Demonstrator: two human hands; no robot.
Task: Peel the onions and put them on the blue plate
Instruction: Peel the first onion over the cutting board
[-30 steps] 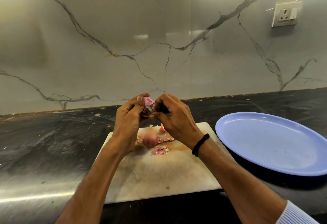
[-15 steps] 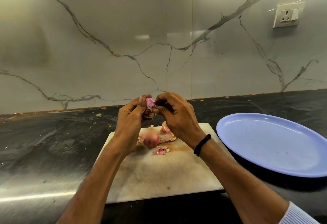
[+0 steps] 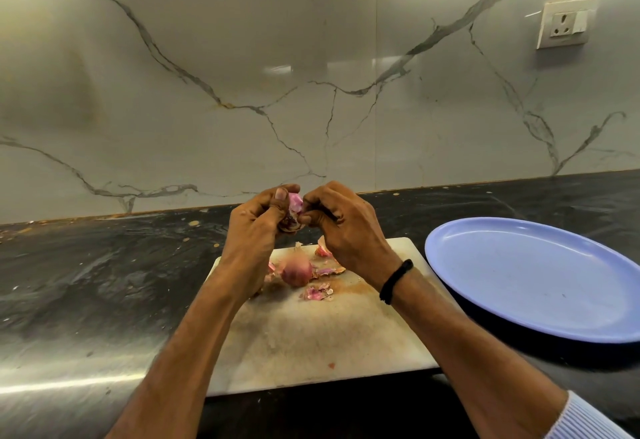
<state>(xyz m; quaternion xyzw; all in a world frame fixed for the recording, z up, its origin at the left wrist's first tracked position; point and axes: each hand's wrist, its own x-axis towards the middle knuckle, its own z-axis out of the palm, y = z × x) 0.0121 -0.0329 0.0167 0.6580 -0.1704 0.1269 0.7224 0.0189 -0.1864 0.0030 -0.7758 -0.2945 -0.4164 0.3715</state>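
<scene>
White cutting board [image 3: 311, 345] lay near on the dark counter [image 3: 104, 282]. A whole onion [image 3: 296, 271] sat on its far part among pink peel scraps [image 3: 318, 292]. Above the far edge, left hand [image 3: 256, 230] gripped the held onion [image 3: 294, 208], fingers curled round it; right hand [image 3: 343, 227] pinched its skin. Blue plate [image 3: 540, 286] lay right of the board; wall socket [image 3: 562, 24] far right.

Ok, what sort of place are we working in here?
Most likely a home kitchen: a dark stone counter under a marble-look backsplash, an onion held over a cutting board strewn with peels, and a blue plate beside it.
</scene>
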